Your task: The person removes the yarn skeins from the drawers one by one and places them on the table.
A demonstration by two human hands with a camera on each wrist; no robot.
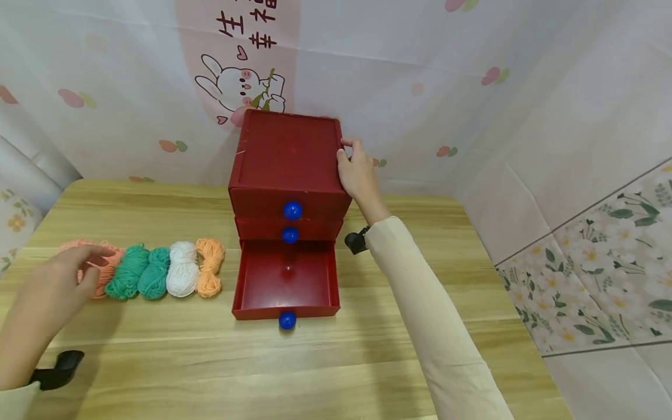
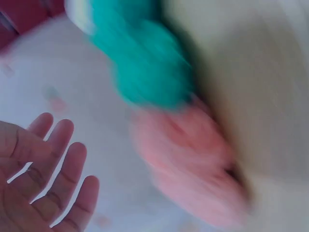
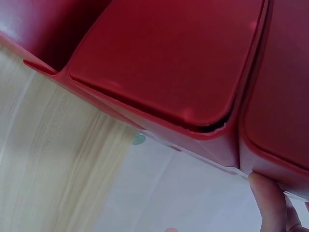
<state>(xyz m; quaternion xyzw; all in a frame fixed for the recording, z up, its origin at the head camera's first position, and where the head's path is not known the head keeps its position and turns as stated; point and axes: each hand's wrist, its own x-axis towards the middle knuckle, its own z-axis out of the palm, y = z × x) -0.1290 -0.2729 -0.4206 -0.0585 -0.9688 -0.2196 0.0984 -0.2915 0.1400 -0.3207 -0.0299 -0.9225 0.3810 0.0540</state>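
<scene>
In the head view, my left hand [image 1: 55, 289] hovers at the coral yarn [image 1: 107, 271], fingers loosely bent and nothing held. The left wrist view shows its spread fingers [image 2: 72, 169] apart from the blurred coral skein [image 2: 188, 164]. My right hand [image 1: 359, 175] touches the upper right side of a red drawer cabinet [image 1: 289, 151], fingertips right at its top edge. Up close in the right wrist view, a digit [image 3: 268, 198] presses against the red side wall. The bottom drawer [image 1: 286, 286] is pulled out and bare inside; the two above are closed.
Right of the coral skein lie two green skeins [image 1: 128, 271], a white one [image 1: 182, 269] and an orange one [image 1: 210, 267] in a row. Blue ball knobs [image 1: 287, 321] front the drawers. A printed curtain [image 1: 394, 87] hangs behind the wooden table [image 1: 184, 356]; a tiled wall [image 1: 593, 256] stands right.
</scene>
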